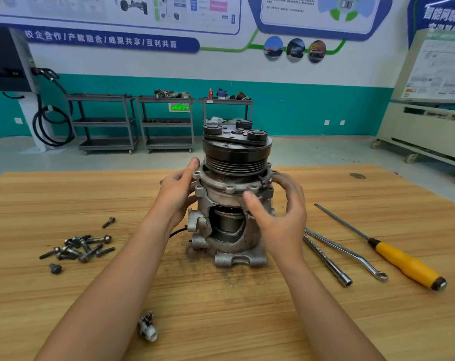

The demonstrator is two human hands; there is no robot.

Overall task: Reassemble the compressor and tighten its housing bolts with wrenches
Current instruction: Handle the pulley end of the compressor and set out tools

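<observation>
- Head view: the grey cast-metal compressor (231, 204) with its black ribbed pulley on top stands upright mid-way across the pale wooden worktop (221, 321), nearer the far edge.
- I see the left hand (178, 194) gripping the left side of the upper housing flange (229, 187), thumb up on the rim. The right hand (281, 212) curls round the right side, thumb across the front. The hands are apart, both clamped on the compressor.
- I read this as seating and lining up the upper section on the cut-away lower body. The flange holes look bare.
- Dark steel flanged bolts (83, 247) lie heaped toward the left edge. A slim steel ring wrench (346, 252), a steel socket bar (325, 259) and a yellow-handled screwdriver (403, 259) lie toward the right edge.
- Next, I reckon: one hand steadies the compressor while the other reaches left for a bolt and starts it by hand before any wrench.
</observation>
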